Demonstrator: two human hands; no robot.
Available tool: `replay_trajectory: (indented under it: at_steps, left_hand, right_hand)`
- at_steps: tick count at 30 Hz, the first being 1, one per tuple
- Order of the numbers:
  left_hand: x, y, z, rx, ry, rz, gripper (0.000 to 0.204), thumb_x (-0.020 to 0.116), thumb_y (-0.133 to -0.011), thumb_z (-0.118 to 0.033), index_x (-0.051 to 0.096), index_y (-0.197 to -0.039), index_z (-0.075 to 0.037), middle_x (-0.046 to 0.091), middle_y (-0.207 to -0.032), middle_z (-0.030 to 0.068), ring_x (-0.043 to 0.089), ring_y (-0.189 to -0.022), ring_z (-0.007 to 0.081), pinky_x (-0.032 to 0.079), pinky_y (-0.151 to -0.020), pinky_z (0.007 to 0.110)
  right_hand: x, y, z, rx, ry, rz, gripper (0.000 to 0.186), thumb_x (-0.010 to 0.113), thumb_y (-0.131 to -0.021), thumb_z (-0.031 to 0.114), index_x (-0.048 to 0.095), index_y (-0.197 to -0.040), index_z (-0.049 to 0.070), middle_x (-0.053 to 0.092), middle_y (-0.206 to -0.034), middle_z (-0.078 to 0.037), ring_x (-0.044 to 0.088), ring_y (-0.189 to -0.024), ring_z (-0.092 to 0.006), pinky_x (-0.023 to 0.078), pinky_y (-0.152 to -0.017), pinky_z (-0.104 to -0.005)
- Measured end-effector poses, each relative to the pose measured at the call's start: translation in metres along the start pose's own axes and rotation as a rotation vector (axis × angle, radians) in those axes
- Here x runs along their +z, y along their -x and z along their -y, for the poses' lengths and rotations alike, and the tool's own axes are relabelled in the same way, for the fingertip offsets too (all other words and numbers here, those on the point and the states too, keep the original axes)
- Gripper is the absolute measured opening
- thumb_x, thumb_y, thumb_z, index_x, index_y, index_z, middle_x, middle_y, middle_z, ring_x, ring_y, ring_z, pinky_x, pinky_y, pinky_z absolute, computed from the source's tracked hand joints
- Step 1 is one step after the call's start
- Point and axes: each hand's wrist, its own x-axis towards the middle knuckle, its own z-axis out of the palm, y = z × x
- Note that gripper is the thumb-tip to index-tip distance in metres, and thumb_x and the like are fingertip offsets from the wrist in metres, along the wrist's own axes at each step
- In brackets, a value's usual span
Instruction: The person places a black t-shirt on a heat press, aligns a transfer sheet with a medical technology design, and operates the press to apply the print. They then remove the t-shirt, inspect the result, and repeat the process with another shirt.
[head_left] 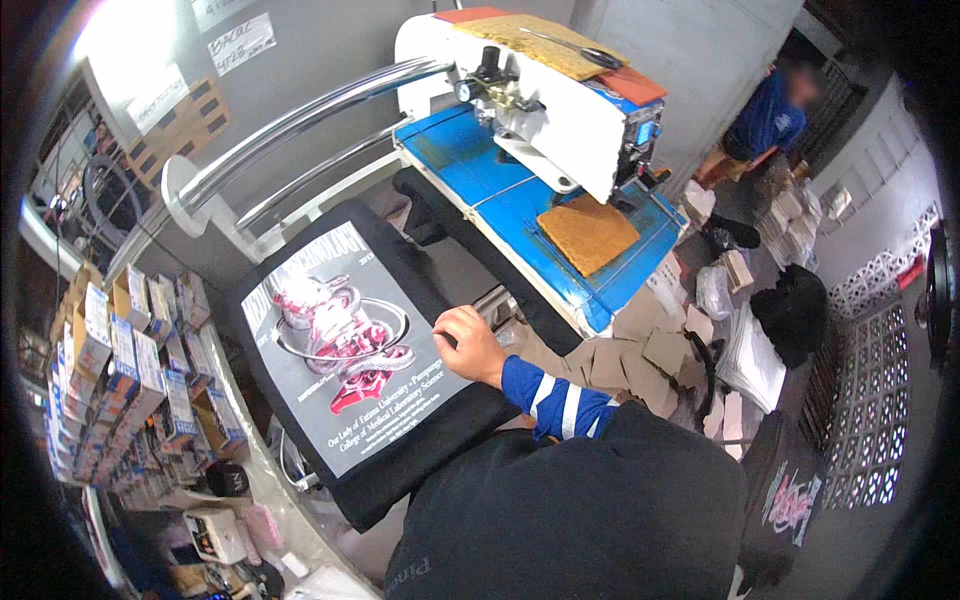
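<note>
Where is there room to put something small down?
On the blue platform, a bare patch lies just left of the brown pad. It's crowded at far left with stacked boxes, and below the platform's right corner, where flat brown pieces lie scattered.

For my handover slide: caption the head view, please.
Right hand at the edge of a grey rectangular print on black fabric, near a white machine with a flat blue platform.

upper-left glare | black fisheye rim, bent edges | chrome rails [310,115] gleam
</note>
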Motion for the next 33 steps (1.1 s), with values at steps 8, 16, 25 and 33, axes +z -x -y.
replay_trajectory:
  at_steps: [8,16,25,33]
  left_hand:
    - [0.001,-0.022,-0.010,0.019,-0.043,0.071,0.024,0.066,-0.095,-0.019,0.065,-0.105,0.003,0.069,-0.080,0.0092,0.066,-0.064,0.0245,0.051,-0.057,0.034]
    - [-0.017,-0.021,0.006,-0.001,-0.053,0.097,0.024,0.066,-0.094,-0.018,0.065,-0.106,0.003,0.068,-0.079,0.0091,0.066,-0.062,0.0248,0.050,-0.053,0.033]
    - [-0.042,-0.055,0.002,0.075,0.055,0.149,0.024,0.067,-0.094,-0.018,0.064,-0.106,0.003,0.067,-0.077,0.0090,0.066,-0.059,0.0252,0.049,-0.049,0.033]
    - [-0.030,-0.057,-0.012,0.107,-0.129,0.112,0.019,0.065,-0.093,-0.016,0.066,-0.100,0.001,0.067,-0.075,0.0107,0.066,-0.060,0.0276,0.050,-0.050,0.036]
  right_hand:
    - [-0.005,0.005,0.004,0.003,0.036,-0.021,0.008,0.069,-0.081,0.008,0.064,-0.086,0.003,0.066,-0.093,-0.013,0.062,-0.095,-0.0346,0.049,-0.090,-0.0440]
    - [0.003,0.011,0.008,0.006,0.025,-0.009,0.008,0.069,-0.081,0.009,0.065,-0.086,0.003,0.067,-0.093,-0.013,0.063,-0.094,-0.0351,0.049,-0.089,-0.0439]
    - [0.001,0.008,0.019,0.148,-0.082,-0.039,0.011,0.069,-0.088,0.010,0.064,-0.093,0.001,0.068,-0.100,-0.015,0.065,-0.093,-0.0326,0.052,-0.084,-0.0400]
    - [-0.033,-0.001,0.029,0.236,-0.118,0.164,0.017,0.069,-0.091,0.015,0.063,-0.097,0.000,0.063,-0.094,-0.015,0.066,-0.087,-0.0312,0.053,-0.077,-0.0402]
